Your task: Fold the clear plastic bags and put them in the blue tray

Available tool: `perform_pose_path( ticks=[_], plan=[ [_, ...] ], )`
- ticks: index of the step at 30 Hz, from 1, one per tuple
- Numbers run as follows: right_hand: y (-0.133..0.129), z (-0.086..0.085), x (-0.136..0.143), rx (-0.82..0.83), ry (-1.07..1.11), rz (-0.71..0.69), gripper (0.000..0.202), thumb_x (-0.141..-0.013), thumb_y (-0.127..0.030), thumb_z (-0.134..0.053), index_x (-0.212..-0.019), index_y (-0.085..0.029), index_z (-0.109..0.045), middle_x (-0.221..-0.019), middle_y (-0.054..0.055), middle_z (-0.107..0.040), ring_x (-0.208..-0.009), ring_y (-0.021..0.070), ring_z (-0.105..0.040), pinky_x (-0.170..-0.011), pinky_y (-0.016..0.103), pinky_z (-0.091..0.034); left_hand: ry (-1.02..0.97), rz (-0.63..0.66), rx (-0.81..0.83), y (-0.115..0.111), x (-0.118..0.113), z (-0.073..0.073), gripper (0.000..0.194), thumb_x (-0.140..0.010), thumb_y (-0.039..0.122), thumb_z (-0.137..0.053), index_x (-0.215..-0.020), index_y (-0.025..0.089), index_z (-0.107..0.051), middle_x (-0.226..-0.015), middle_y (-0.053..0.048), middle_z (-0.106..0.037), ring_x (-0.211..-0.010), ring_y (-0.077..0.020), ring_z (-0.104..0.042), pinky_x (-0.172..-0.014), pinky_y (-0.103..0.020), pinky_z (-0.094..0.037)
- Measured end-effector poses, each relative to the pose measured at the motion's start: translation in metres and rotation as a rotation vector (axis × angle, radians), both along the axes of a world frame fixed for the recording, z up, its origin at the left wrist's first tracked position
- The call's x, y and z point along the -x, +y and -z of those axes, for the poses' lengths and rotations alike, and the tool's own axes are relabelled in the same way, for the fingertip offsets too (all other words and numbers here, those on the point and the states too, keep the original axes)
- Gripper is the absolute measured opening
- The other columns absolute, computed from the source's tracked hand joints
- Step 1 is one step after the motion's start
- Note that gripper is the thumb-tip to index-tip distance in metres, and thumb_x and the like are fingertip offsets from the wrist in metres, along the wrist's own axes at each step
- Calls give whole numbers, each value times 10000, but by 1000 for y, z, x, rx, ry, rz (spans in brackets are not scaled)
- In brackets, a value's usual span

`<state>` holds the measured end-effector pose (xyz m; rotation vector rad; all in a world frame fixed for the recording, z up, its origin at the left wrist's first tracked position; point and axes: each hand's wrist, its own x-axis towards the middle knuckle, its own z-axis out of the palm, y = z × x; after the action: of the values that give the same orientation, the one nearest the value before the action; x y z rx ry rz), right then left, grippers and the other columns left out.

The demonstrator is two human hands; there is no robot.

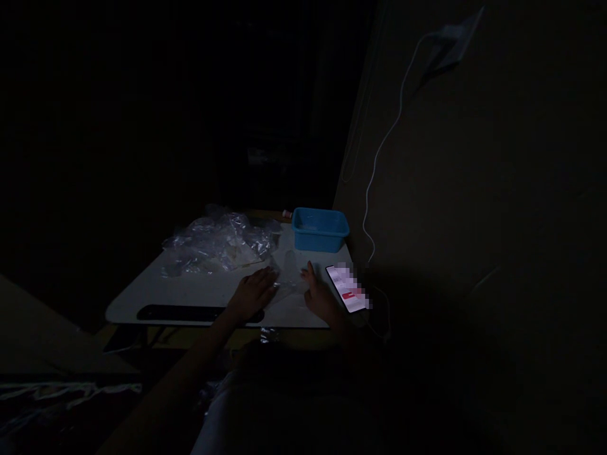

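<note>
Near on the white tabletop [184, 291], clear plastic film [286, 284] lies between the left hand [253, 294], flat and ungrasping, probably steadying it, and the right hand [318, 297], whose grip I cannot tell.

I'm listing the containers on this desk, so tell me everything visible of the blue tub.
The blue tub is open-topped and roughly rectangular, with rounded corners and a projecting rim; it looks like plastic. It stands upright on the white tabletop, at the far right, beyond and apart from the right hand. A small pale object is just left of its rim; whether they touch is unclear. The inside is too dim to make out fully.
</note>
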<state>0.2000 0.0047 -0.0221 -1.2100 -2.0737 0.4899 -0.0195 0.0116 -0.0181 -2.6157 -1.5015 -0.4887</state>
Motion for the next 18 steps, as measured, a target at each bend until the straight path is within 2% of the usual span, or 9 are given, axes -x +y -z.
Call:
perform_pose_path(
  ticks=[5, 9, 12, 14, 18],
  plan=[
    [1, -2, 2, 12, 1, 16, 823, -681, 21, -363, -1367, -147, 59, -1254, 137, -462, -1161, 185, -419, -931, 373, -374, 36, 56, -18, -6, -10, -9, 446, -862, 367, -302, -1292, 255, -336, -1366, -54, -339, -1245, -218, -293, -992, -435, -234],
    [1, 0, 1, 0, -15, 12, 815, -691, 16, -362, -1367, -152, 62, -1294, 138, -416, -1165, 196, -414, -926, 367, -376, 29, 200, -30, -13, -34, -18, 470, -858, 325, -307, -1318, 233, -287, -1367, -54, -336, -1261, -206, -265, -1024, -435, -192],
    [2, 2, -1, 7, -20, 5, 834, -678, 23, -366, -1366, -164, 67, -1308, 131, -399, -1166, 198, -413, -923, 368, -380, 4, 184, -44, -16, -48, -23, 488, -846, 318, -333, -1313, 182, -303, -1352, -95, -355, -1257, -226, -271, -1029, -447, -184],
    [3, 2, -1, 9, -24, 4, 849, -662, 31, -369, -1367, -168, 61, -1300, 128, -409, -1169, 196, -408, -927, 372, -378, 7, 177, -25, -18, -53, -22, 473, -847, 305, -328, -1301, 170, -326, -1339, -99, -374, -1248, -226, -291, -1024, -449, -200],
    [3, 0, 0, 29, -7, -18, 852, -652, 39, -365, -1366, -160, 55, -1288, 139, -420, -1166, 183, -413, -915, 359, -391, 44, 293, 60, -21, -57, -15, 451, -864, 314, -300, -1287, 167, -347, -1332, -85, -390, -1229, -194, -330, -1016, -401, -248]
  ],
)
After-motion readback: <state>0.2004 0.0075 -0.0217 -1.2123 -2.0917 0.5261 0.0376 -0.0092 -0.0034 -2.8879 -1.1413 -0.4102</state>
